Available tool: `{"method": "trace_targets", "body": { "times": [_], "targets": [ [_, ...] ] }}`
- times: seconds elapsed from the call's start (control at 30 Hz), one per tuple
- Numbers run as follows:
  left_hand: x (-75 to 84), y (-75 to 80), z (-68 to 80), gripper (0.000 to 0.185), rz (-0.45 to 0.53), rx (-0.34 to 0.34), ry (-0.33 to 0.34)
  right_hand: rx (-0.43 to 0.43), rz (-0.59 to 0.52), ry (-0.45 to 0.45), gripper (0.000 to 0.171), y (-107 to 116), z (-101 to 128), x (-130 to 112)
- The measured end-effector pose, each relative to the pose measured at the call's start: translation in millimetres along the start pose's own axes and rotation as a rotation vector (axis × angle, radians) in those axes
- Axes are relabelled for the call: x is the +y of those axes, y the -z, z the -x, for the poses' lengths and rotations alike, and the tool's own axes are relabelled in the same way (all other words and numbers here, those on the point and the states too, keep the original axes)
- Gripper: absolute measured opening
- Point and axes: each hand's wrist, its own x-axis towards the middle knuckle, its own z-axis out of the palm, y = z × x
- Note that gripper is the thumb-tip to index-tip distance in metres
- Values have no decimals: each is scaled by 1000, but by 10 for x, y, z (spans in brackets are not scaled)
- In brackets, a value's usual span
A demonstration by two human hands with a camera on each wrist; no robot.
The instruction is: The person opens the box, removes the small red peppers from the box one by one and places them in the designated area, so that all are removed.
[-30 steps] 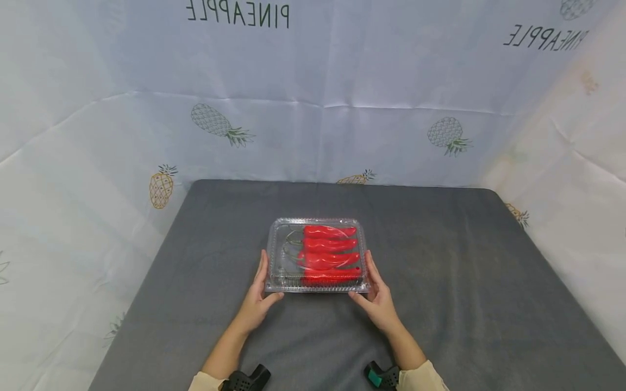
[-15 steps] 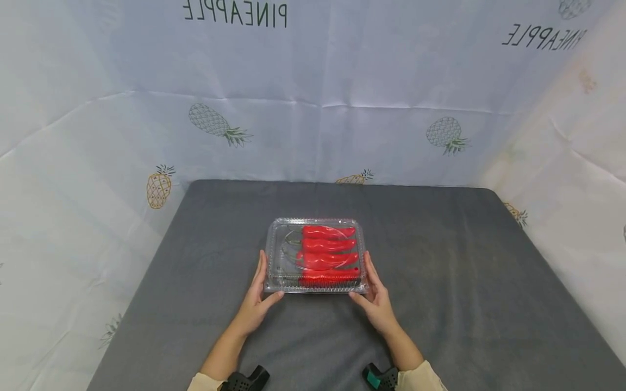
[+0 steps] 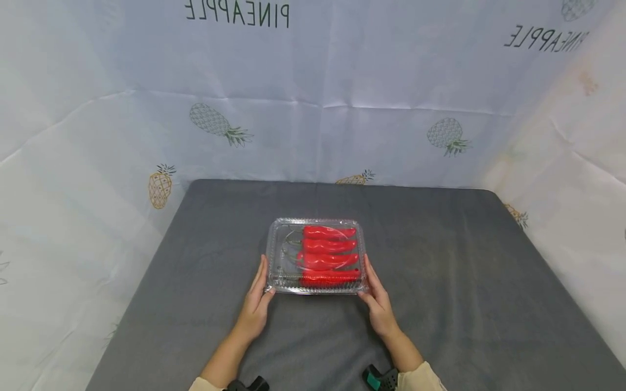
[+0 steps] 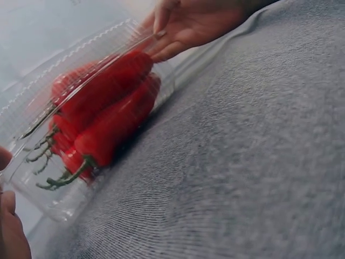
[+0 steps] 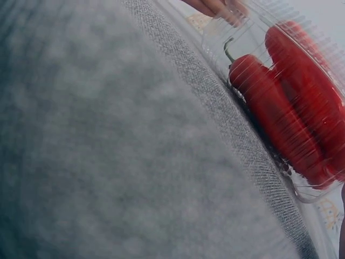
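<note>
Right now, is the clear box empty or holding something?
Holding something: red peppers show through the clear box in all three views.

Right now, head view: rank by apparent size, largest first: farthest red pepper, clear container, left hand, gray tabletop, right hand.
1. gray tabletop
2. clear container
3. left hand and right hand: look alike, not ranked
4. farthest red pepper
</note>
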Motion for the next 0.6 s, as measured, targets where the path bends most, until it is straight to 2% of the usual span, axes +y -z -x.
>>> {"method": "trace_targets", "body": {
  "times": [0.07,0.2,0.3,0.47,0.6],
  "targets": [
    [104,6,-12,58,-29,13,-9,2,25,17,66,-5,-3,-8],
    [121,-3,-21,56,-85,35,-18,9,68,38,65,-7,-3,-24],
    [-31,-24,1,57,-110,48,-28,18,112,36,64,-2,14,-14],
    [-63,-35,12,55,-123,50,-35,38,185,43,62,-7,18,-34],
    [-78,-44,26,54,-160,66,-59,33,229,65,59,-32,-24,-169]
  ]
}}
